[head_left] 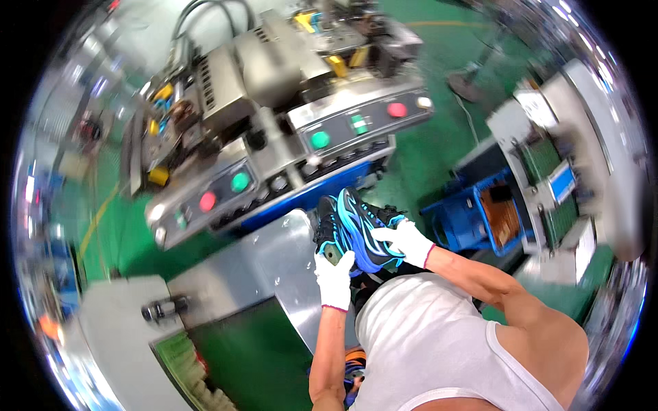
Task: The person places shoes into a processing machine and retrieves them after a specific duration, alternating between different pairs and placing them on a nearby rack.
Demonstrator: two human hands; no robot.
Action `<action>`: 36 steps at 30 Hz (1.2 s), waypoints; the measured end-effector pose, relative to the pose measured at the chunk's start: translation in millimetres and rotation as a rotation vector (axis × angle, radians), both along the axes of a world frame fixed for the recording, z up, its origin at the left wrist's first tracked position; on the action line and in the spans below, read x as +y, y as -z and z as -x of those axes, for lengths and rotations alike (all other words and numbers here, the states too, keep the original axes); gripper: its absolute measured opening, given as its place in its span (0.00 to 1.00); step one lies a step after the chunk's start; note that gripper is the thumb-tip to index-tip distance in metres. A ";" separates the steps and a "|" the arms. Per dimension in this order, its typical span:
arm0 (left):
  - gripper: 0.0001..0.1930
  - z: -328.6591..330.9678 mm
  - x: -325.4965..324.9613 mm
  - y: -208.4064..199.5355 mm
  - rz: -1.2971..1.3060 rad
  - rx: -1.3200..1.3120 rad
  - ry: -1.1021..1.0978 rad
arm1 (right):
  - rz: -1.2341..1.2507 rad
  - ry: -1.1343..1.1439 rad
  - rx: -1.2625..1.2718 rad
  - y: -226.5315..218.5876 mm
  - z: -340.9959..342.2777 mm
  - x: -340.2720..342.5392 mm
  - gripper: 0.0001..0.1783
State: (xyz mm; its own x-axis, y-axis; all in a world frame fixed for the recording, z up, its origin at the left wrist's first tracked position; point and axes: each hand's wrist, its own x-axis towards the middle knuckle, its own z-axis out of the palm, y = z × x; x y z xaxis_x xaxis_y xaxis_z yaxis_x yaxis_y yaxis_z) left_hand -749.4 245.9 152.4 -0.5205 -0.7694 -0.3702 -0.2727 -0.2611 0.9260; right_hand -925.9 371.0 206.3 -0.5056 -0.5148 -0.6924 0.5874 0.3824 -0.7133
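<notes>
Two black sneakers with turquoise and blue-purple soles are held close together in front of my body, their soles side by side in the middle. My left hand point(334, 279), in a white glove, is closed on the heel end of the left sneaker point(327, 222). Also gloved in white, my right hand point(409, 244) grips the right sneaker point(363, 219) along its side near the heel. The toes of both point toward the machine. My fingers partly cover each shoe.
A large metal machine point(274, 75) with red and green buttons stands ahead. Below it lies a shiny metal tabletop point(264, 246). Blue crates point(459, 219) and a conveyor rack point(548, 164) stand at right. An orange-and-black shoe point(356, 363) shows low beside my body.
</notes>
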 end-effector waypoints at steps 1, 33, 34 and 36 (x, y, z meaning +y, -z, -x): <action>0.33 -4.8 -2.8 10.6 0.072 -0.014 0.116 | -0.018 0.135 -0.044 -20.7 -15.1 13.1 0.16; 0.34 514.8 361.2 -86.2 0.830 0.668 1.156 | -0.864 1.213 1.501 -104.0 295.0 466.4 0.33; 0.31 476.1 322.5 -66.0 0.741 0.582 1.230 | -0.874 1.101 1.535 -122.7 274.6 416.7 0.34; 0.24 394.9 255.6 -9.6 0.646 0.276 1.303 | -0.298 0.983 1.491 -81.0 251.3 361.4 0.30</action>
